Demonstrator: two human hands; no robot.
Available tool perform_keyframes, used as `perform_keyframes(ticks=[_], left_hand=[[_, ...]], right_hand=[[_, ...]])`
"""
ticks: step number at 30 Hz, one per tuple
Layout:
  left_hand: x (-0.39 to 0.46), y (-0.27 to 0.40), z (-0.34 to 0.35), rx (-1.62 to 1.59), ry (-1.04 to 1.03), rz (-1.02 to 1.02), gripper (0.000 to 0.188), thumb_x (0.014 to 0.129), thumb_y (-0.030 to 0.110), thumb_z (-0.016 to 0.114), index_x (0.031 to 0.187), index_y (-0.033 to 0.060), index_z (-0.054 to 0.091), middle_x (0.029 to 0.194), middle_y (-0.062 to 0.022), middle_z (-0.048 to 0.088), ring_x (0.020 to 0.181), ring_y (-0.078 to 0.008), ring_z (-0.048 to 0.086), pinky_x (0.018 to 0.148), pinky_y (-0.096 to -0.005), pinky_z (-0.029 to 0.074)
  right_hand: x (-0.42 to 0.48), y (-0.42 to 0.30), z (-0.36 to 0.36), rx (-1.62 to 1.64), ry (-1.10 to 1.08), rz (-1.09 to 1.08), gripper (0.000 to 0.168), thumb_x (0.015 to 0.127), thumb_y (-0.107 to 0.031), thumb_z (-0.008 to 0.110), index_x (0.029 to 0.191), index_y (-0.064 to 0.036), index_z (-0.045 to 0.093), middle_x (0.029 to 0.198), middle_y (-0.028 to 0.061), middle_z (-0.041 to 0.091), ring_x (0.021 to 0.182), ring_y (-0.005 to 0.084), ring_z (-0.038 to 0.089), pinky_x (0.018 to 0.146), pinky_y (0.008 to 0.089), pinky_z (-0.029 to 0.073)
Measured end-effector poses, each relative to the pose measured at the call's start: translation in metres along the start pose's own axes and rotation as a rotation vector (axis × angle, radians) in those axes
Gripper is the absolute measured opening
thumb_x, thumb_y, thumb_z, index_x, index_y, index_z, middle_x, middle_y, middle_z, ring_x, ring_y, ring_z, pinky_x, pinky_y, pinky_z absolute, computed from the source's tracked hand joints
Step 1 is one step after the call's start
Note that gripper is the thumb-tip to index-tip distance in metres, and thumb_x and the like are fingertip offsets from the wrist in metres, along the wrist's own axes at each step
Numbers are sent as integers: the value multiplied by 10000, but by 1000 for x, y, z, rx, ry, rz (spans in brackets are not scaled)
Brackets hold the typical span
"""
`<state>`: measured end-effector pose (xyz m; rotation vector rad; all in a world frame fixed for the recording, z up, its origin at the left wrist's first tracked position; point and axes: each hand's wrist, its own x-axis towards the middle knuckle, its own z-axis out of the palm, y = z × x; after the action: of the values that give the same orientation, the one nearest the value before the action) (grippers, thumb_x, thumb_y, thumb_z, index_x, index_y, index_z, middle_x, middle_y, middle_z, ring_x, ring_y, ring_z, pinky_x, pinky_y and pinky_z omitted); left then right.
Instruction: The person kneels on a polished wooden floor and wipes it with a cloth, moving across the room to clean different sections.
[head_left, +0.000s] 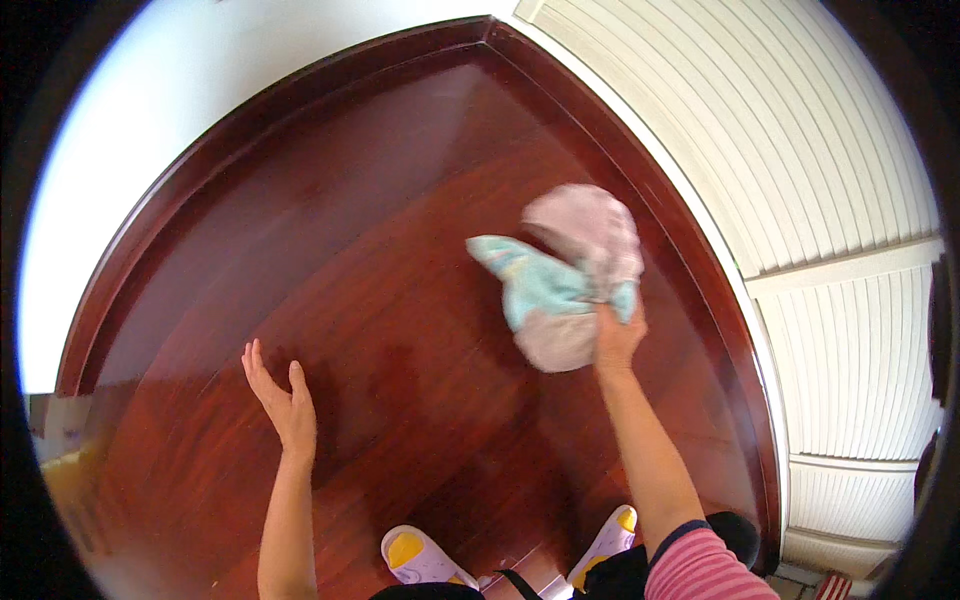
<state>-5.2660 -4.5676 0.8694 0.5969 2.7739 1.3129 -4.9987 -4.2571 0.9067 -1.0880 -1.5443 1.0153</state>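
Observation:
My right hand (619, 334) grips a bunched cloth (551, 289), partly pink and partly pale turquoise, which hangs in loose folds beyond my fingers and looks blurred. Whether it is one piece or two cannot be told. My left hand (283, 397) is raised at the left, thumb and fingers spread, with nothing in it. Below both hands lies a glossy dark red wooden floor (390, 315).
A dark red baseboard (300, 94) follows the walls to a corner at the top. White louvered panels (840, 360) line the right side. Lilac slippers (424, 559) are on my feet at the bottom. A yellowish blurred thing (71, 480) is at the left edge.

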Motion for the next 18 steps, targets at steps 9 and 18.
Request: perform_keyframes(ticks=[9, 18], left_hand=[[61, -82, 46, 870, 8, 17, 615, 937, 412, 403, 1401, 34, 263, 1478, -176, 181, 1369, -341, 142, 1091, -498, 131], [59, -73, 48, 849, -11, 72, 596, 950, 371, 377, 1414, 30, 224, 1487, -176, 153, 1374, -342, 122, 1092, -493, 121]], right_hand=[[77, 159, -210, -1043, 358, 858, 933, 674, -543, 609, 1425, -116, 259, 1356, 207, 406, 1252, 352, 383, 1048, 429, 278], [260, 166, 25, -1186, -220, 23, 646, 763, -455, 562, 1285, -85, 479, 1246, 234, 511, 1199, 349, 459, 1001, 432, 337]])
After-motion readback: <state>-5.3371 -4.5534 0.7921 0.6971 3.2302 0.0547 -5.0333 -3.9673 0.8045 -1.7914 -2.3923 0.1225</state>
